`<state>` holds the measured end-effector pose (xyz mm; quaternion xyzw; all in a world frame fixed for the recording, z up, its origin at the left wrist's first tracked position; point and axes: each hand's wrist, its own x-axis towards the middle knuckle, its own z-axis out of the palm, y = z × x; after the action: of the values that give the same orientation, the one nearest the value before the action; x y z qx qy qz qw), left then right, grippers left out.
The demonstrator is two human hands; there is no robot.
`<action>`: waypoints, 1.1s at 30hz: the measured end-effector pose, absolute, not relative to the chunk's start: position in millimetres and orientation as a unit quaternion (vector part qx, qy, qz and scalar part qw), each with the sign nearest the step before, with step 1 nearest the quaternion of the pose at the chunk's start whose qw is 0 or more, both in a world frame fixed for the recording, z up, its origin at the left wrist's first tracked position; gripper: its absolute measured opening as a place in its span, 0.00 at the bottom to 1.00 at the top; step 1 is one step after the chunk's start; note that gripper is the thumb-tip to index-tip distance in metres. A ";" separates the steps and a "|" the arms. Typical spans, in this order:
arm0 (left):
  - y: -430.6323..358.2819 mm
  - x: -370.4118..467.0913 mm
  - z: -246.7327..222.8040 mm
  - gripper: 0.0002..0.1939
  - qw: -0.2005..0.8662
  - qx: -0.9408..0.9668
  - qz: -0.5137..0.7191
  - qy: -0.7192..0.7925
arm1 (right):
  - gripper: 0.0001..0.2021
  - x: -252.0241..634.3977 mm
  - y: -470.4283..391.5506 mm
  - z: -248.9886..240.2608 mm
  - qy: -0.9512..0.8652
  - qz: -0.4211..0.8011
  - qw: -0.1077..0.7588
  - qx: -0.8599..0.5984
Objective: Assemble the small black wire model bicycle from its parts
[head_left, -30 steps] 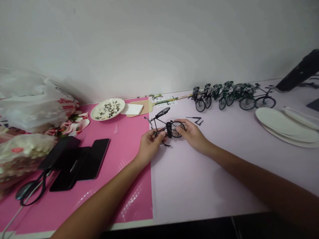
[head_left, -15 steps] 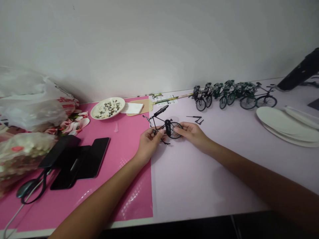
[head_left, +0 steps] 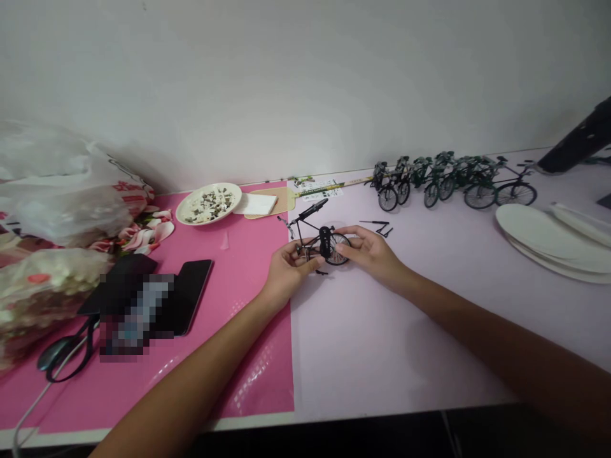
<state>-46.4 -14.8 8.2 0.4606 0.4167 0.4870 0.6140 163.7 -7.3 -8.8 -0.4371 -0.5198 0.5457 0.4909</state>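
Observation:
Both hands hold a black miniature bicycle point(head_left: 324, 242) in the middle of the head view, over the pale part of the table. My left hand point(head_left: 289, 270) is closed on its frame, near the pedal area, with the thumb in front. The fingers of my right hand point(head_left: 365, 248) pinch the spoked wheel at the right side. Handlebars stick up at the left end, and the fingers hide parts of the frame. Just beyond my right hand lie small black bicycle parts point(head_left: 379, 226) on the table.
Several assembled miniature bicycles point(head_left: 432, 181) stand along the wall. White plates point(head_left: 548, 238) lie at right. At left are a plate of small parts point(head_left: 209, 203), a white pad point(head_left: 256, 204), a black phone point(head_left: 193, 296), a pixelated screen, scissors-like black loop point(head_left: 71, 362) and plastic bags point(head_left: 57, 191).
My left thumb has shifted right along the bicycle toward the wheel. A screen at left, dark before, now appears lit and pixelated. The whole view has shifted slightly.

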 end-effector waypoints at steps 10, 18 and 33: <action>-13.5 -46.6 6.0 0.36 0.621 0.456 0.482 0.418 | 0.24 165.2 -2.8 -14.8 -0.539 0.521 0.510 -0.421; -14.6 -45.3 3.7 0.35 0.613 0.465 0.491 0.409 | 0.24 164.1 -5.3 -15.9 -0.554 0.506 0.508 -0.422; -15.9 -42.2 4.9 0.33 0.619 0.453 0.499 0.404 | 0.25 164.4 -7.1 -12.8 -0.537 0.536 0.501 -0.417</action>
<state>-42.2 -15.9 4.9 0.4527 0.4042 0.4988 0.6189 164.4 -7.1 -12.8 -0.4168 -0.5367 0.5358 0.5011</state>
